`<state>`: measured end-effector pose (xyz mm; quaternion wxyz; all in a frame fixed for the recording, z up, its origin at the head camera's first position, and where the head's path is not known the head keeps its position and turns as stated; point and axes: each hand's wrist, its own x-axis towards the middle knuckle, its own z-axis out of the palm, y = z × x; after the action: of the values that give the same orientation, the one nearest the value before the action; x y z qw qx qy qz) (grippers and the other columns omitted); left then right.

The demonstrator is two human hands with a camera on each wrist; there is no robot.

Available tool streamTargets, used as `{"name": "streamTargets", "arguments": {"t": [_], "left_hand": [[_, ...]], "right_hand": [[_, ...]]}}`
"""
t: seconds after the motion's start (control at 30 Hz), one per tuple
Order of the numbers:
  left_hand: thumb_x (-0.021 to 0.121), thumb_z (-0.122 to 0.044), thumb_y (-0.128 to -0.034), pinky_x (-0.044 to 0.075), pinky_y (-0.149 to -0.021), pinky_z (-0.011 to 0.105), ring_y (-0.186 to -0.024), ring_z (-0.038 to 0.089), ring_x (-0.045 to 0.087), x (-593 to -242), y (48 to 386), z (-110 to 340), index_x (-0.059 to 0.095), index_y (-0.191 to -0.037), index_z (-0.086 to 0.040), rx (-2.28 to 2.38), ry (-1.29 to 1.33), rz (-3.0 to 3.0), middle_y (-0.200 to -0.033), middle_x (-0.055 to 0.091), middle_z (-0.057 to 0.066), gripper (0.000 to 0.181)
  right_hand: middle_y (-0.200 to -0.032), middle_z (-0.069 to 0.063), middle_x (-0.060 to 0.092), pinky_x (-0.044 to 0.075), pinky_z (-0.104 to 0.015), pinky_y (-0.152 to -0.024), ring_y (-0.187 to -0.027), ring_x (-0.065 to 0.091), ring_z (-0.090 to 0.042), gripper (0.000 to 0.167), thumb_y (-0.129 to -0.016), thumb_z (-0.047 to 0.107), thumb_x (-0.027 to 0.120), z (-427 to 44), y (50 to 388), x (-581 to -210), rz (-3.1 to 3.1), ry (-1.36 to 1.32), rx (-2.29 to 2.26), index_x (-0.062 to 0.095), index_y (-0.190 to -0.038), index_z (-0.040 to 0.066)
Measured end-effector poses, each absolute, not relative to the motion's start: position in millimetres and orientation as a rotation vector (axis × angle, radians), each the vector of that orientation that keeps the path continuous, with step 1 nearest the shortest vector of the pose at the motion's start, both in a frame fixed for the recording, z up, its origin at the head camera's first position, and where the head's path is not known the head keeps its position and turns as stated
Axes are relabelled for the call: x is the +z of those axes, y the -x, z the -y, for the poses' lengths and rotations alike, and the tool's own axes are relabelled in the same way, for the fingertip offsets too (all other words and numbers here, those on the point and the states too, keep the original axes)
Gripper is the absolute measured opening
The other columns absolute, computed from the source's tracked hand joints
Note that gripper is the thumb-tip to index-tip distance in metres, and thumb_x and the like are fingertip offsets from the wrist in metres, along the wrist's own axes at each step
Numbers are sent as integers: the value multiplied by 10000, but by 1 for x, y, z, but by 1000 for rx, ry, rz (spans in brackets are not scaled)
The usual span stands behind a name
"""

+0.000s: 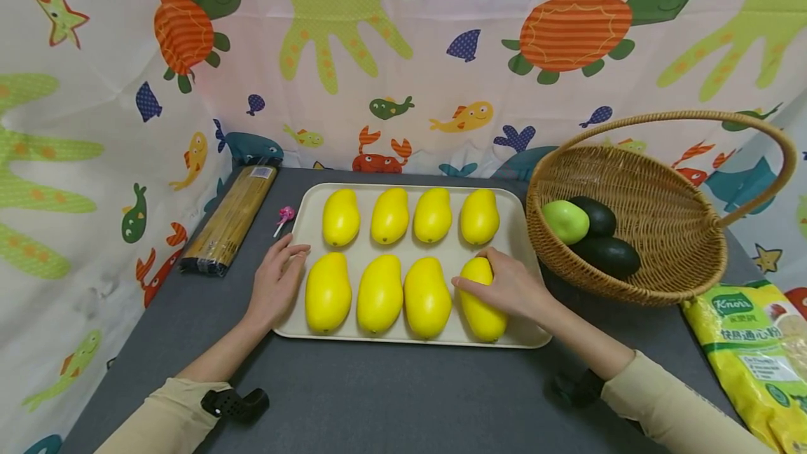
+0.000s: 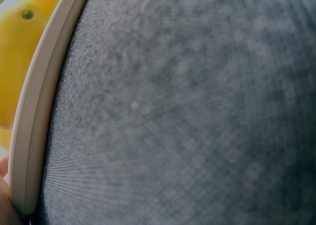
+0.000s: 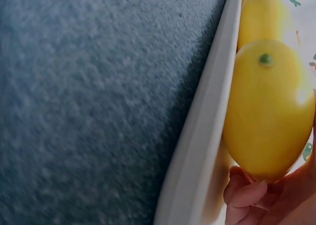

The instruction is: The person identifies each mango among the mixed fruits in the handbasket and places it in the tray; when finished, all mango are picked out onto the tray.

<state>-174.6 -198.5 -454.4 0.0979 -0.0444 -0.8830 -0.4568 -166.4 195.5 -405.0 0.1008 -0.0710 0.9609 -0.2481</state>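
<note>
A cream tray (image 1: 403,339) holds several yellow mangoes in two rows. My right hand (image 1: 509,284) grips the mango (image 1: 482,310) at the tray's front right corner, thumb on its left side and fingers over its far end. In the right wrist view, fingertips (image 3: 247,198) show against one end of this mango (image 3: 269,111). On the tray's left rim rests my left hand (image 1: 275,286), its fingers relaxed and beside the front left mango (image 1: 328,293). Only a bit of that hand shows by the rim (image 2: 42,77) in the left wrist view.
At the right stands a wicker basket (image 1: 668,230) with a light green fruit (image 1: 565,222) and dark green ones (image 1: 608,258). A yellow Knorr bag (image 1: 750,356) lies in front of it. Packaged noodles (image 1: 233,219) and a pink lollipop (image 1: 286,214) lie left of the tray. A printed cloth hangs behind.
</note>
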Motion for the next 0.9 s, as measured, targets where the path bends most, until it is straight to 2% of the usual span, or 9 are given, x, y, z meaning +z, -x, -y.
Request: {"name": "streamTargets", "arguments": {"t": [0.33,0.7,0.9], "left_hand": [[477,-212,-1029,232,-1103,586,-1398,381,298,-455,175,199,639,-1226,-18,-1352,126,2622,-1512,357,176,321],[470,-218,-1028,241,-1091,603,-1389,402,304,-456,175,200,637,-1219,-6,-1328,134,2625,-1506,357,195,331],[475,-210,-1025,237,-1093,605,-1389,401,305,-456,175,201,638,-1218,-9,-1327,142,2617,-1506,358,194,323]], "right_hand": [[-1014,-40,597,422,-322,-690,-828,546,-182,669,-837,653,601,-196,163,-409,-2841,244,-778,526,-1213,104],[-1144,-76,611,434,-352,-753,-922,564,-206,742,-840,668,587,-197,163,-411,-2839,260,-801,517,-1297,88],[-1161,-83,609,439,-372,-783,-953,565,-216,733,-846,658,588,-198,162,-410,-2833,267,-821,519,-1304,90]]}}
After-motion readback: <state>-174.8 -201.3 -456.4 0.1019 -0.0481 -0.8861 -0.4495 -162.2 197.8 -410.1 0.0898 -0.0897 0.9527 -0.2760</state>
